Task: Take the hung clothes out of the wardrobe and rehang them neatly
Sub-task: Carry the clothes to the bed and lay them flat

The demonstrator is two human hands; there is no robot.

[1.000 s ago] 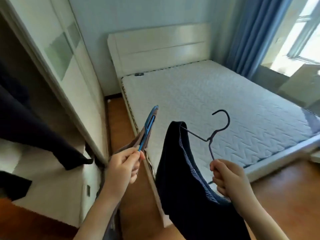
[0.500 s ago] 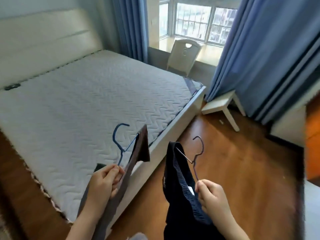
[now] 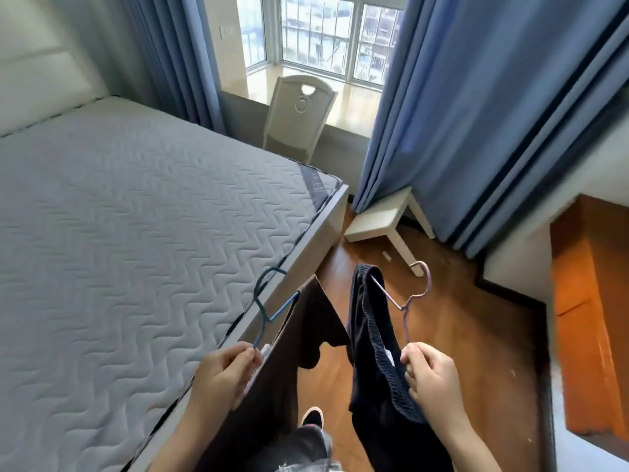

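1. Step in hand, as we judge it: the clothes are out of the wardrobe and carried to the bed [image 3: 136,206]; the wardrobe itself is not in view.
2. Our left hand [image 3: 223,376] is clamped on the lower end of a blue hanger [image 3: 269,301], fingers pinched together. A brown garment [image 3: 292,362] hangs from it just beside the bed's edge, above the floor [image 3: 459,335].
3. Our right hand [image 3: 430,373] is closed round the stem of a pale purple hanger [image 3: 413,298]. A dark navy garment [image 3: 374,352] drapes from it, bunched, with a ribbed band showing near the fingers.
4. Both garments hang unevenly. The brown one is pulled to one side of its hanger, a corner dangling; the navy one is gathered in folds. A white label shows on each.
5. Next move, our judgement: lay both on the mattress, which is bare, free one hand, then straighten each garment on its hanger.
6. Risk: the loosely draped cloth may slip off while we lower it.
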